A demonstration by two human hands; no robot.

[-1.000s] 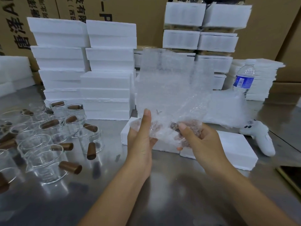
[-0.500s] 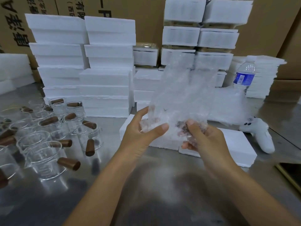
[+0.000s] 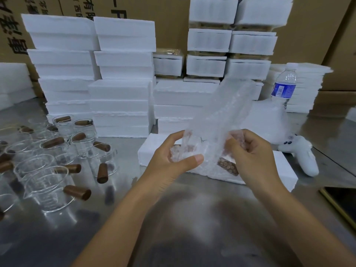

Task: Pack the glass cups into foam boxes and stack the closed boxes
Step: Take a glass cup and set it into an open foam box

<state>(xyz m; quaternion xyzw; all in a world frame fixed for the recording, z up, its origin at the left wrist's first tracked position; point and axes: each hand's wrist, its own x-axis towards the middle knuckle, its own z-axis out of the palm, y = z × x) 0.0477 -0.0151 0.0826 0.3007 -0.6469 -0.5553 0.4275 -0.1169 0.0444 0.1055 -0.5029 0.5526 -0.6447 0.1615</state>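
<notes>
Gathering the clear bubble-wrap sheet [image 3: 229,112], flat a second ago, into a narrow band, we pinch it in our left hand [image 3: 173,158] and right hand [image 3: 254,157]; the wooden-handled glass cups [image 3: 46,180] wait unpacked, left of both hands.

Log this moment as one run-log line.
left hand: grips bubble wrap | right hand: grips bubble wrap | glass cups: unpacked on table

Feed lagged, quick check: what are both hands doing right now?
Left hand: gripping the bubble wrap at its lower edge.
Right hand: pinching the same bubble wrap.
</notes>
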